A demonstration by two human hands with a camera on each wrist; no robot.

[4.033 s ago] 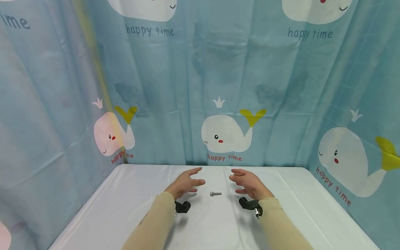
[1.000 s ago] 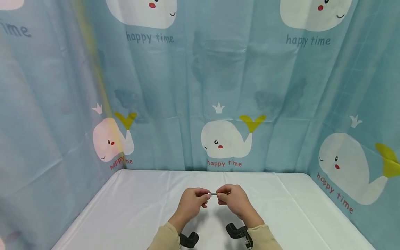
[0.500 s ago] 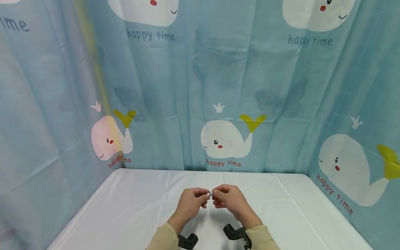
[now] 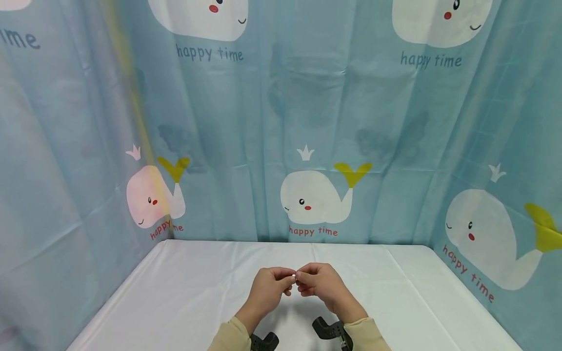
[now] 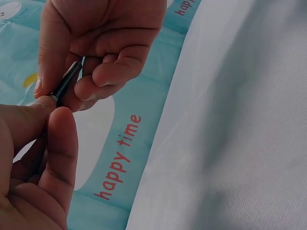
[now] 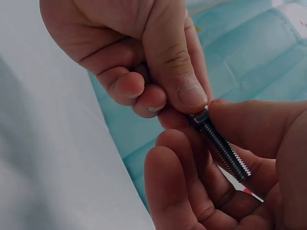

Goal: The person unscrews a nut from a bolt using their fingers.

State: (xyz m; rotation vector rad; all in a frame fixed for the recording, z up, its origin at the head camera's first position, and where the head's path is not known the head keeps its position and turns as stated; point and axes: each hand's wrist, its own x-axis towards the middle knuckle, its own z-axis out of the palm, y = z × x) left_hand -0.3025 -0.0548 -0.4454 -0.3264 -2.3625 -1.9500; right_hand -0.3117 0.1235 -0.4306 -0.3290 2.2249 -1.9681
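Over the middle of the table, my left hand (image 4: 265, 291) and right hand (image 4: 324, 285) meet fingertip to fingertip around a small metal bolt. Thumb and forefinger of the left hand pinch its head end, which they cover. The threaded shank of the bolt (image 6: 228, 151) runs toward the right palm. Close to the head sits a hexagonal nut (image 6: 199, 117), with the right thumb and fingers pinching at its sides. In the left wrist view the bare thread (image 5: 67, 81) shows between the right thumb and curled fingers. The head view shows just a glint of metal between the hands.
A white cloth covers the table (image 4: 197, 278) beneath the hands. Blue curtains (image 4: 246, 146) printed with whales stand behind it and on both sides. Each wrist wears a black camera mount, seen below the left hand (image 4: 265, 341) and the right hand (image 4: 327, 329).
Four seconds ago the bolt lay on the table between two open hands. Both hands have since lifted it, and the right fingers have slid left along the shank toward the head.
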